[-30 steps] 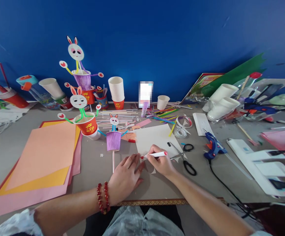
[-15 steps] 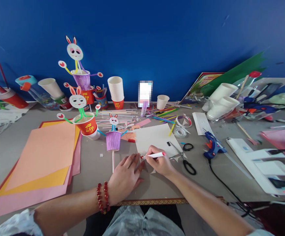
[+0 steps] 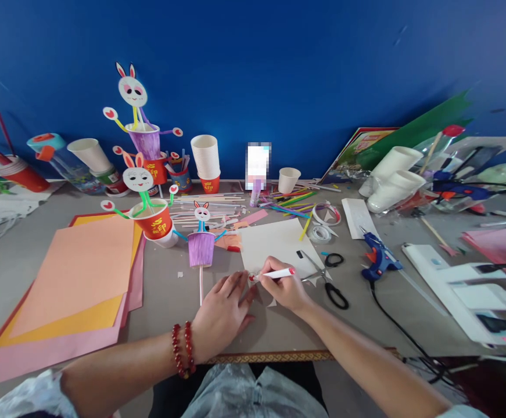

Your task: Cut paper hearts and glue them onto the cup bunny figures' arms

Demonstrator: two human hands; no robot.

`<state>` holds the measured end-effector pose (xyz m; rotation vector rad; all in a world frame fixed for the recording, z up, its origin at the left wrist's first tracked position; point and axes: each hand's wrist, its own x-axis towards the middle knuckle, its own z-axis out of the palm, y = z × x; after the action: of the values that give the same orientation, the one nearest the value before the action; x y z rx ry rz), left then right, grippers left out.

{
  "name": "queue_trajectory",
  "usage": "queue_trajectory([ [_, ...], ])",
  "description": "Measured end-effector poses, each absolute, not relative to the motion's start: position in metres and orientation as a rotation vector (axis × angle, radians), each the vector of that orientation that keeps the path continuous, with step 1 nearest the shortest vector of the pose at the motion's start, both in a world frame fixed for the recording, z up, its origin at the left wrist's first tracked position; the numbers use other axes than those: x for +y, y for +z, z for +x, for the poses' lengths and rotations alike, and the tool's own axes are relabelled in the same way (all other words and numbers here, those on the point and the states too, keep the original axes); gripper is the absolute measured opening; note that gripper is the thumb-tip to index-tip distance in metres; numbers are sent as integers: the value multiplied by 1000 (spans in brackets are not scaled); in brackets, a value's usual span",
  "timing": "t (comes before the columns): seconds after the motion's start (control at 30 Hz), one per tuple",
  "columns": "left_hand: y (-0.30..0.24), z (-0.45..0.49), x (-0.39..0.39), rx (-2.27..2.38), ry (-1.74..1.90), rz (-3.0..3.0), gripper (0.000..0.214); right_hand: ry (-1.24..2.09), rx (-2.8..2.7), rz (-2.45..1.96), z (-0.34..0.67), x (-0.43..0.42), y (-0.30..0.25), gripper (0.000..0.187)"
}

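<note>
My right hand grips a white marker with a red end, its tip on a small paper piece with red colouring. My left hand lies flat on the table with its fingers stretched out, fingertips pressing beside that small piece. A red bead bracelet circles my left wrist. Just beyond lies a cream paper sheet. A purple cup bunny on a straw lies to the left of the hands.
Black-handled scissors and a blue glue gun with its cord lie to the right. Orange, yellow and pink paper sheets cover the left. Bunny cup figures, stacked cups, straws and tape rolls crowd the back.
The marker tip has shifted slightly over the small paper piece. Both hands stay in nearly the same place.
</note>
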<state>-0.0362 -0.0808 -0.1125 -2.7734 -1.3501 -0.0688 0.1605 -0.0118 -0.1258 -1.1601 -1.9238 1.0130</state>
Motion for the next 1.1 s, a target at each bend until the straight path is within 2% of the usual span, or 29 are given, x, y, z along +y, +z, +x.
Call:
queue_trajectory([
  [1.1, -111, -36, -81, -1356, -54, -2775, 57, 983, -1901, -1160, 161, -12, -126, 18],
])
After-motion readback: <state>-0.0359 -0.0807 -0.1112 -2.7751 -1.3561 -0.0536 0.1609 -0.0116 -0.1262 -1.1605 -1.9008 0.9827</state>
